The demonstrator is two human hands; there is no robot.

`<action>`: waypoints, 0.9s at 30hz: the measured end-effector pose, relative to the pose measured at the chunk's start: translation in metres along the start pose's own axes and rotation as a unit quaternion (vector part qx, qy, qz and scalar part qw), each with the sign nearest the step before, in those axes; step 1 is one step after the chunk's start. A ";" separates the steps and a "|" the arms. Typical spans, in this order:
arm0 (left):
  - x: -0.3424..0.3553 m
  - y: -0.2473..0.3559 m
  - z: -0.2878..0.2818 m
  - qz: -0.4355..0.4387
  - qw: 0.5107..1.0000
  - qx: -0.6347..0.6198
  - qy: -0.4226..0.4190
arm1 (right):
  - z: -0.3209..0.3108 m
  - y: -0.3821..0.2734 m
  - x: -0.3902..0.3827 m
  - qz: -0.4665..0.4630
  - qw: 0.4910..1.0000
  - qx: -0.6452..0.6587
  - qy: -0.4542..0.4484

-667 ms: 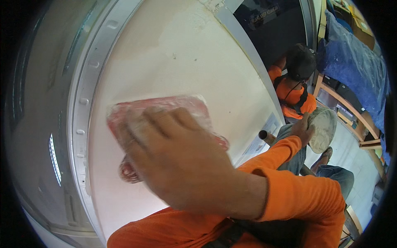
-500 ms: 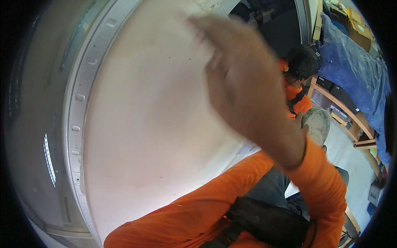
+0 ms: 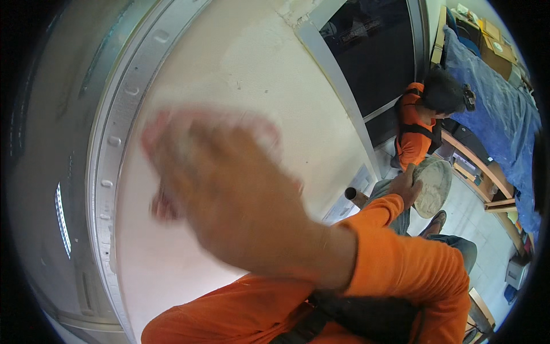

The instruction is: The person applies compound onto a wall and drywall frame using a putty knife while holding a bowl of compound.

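My right hand [image 3: 246, 195], blurred by motion, is in front of the pale wall [image 3: 229, 86]. A smeared reddish-pink thing [image 3: 266, 135] shows around its fingers; its kind cannot be made out, nor whether it touches the wall. Behind my right forearm, my left arm crosses to the right. There my left hand [image 3: 405, 188] grips the rim of a round grey bowl [image 3: 433, 192], coated inside with a pale, plaster-like layer. Part of my left arm is hidden by the right one.
A curved metal strip with raised bumps [image 3: 112, 140] borders the wall, with a glossy grey surface [image 3: 46, 172] beyond. To the right are a co-worker in orange [image 3: 417, 140], a dark door panel [image 3: 372, 51], a pipe-like end [image 3: 356, 196], blue sheeting [image 3: 487, 97] and a wooden shelf [image 3: 475, 152].
My right hand has swung left and down across the wall, exposing the door frame, the left hand and the bowl. The co-worker appears slightly further right.
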State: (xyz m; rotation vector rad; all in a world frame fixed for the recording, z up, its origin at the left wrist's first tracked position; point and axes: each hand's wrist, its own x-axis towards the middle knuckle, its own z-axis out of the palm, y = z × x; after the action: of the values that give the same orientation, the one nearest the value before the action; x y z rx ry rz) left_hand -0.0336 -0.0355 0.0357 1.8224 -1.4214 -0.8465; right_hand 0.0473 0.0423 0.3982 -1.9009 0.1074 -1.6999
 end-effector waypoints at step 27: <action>0.013 -0.033 0.017 0.058 0.997 -0.018 0.055 | -0.099 0.191 0.097 -0.029 0.972 -0.170 0.159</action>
State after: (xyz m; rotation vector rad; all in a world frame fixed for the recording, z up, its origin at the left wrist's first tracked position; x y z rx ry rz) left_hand -0.0265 -0.0439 -0.0020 1.7146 -1.4191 -0.6971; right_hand 0.0324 -0.1936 0.3967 -1.8574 0.5012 -2.1271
